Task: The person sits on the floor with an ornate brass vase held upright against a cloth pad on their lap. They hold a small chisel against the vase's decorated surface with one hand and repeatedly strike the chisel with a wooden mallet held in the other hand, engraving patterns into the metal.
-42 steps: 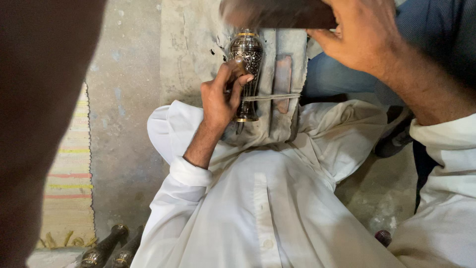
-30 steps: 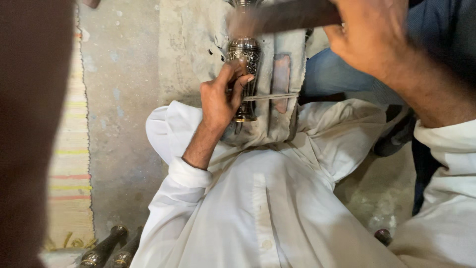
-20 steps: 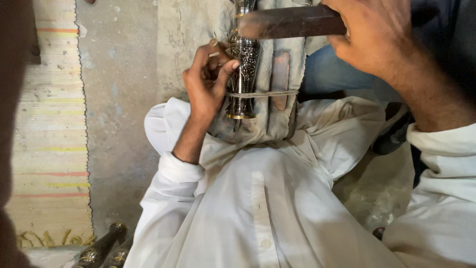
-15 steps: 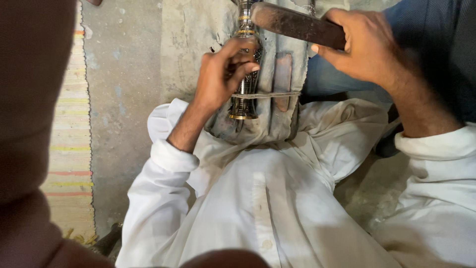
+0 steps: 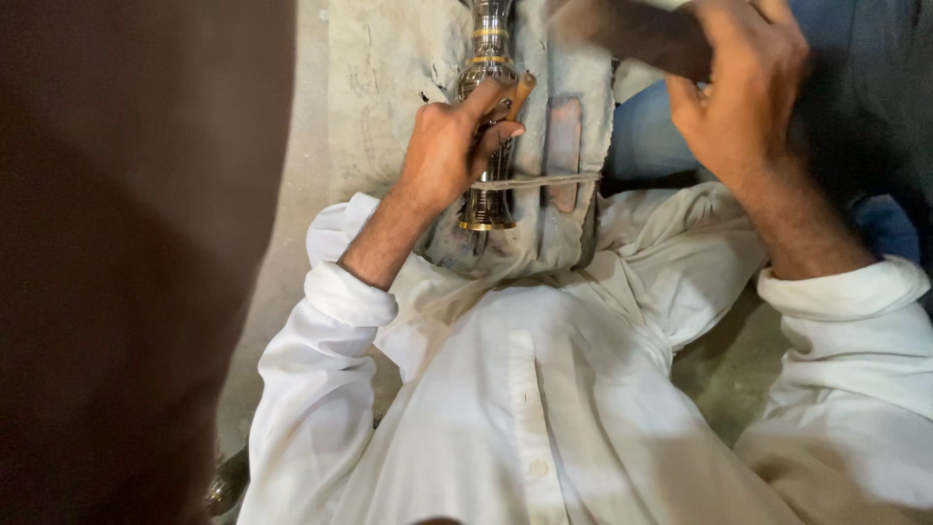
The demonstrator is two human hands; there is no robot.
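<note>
An ornate metal vase-shaped piece [image 5: 489, 58] with gold bands lies on a grey padded block [image 5: 564, 209], tied down by a cord [image 5: 544, 181]. My left hand [image 5: 449, 146] rests on the piece and pinches a small rod-like tool [image 5: 520, 95] against it. Raised at the top right, my right hand [image 5: 743, 83] grips a dark wooden mallet-like bar [image 5: 632, 34], which is blurred and sits above and to the right of the piece. Both sleeves are white.
A large dark brown shape [image 5: 126, 262] blocks the whole left side of the view. Grey concrete floor [image 5: 379, 78] lies behind the block. Blue cloth [image 5: 865, 107] is at the upper right. A dark metal object [image 5: 225, 481] pokes out at the lower left.
The view has shifted and the dark shape now covers more of the left. My right hand has lifted the wooden bar up and to the right. My left hand stays on the piece.
</note>
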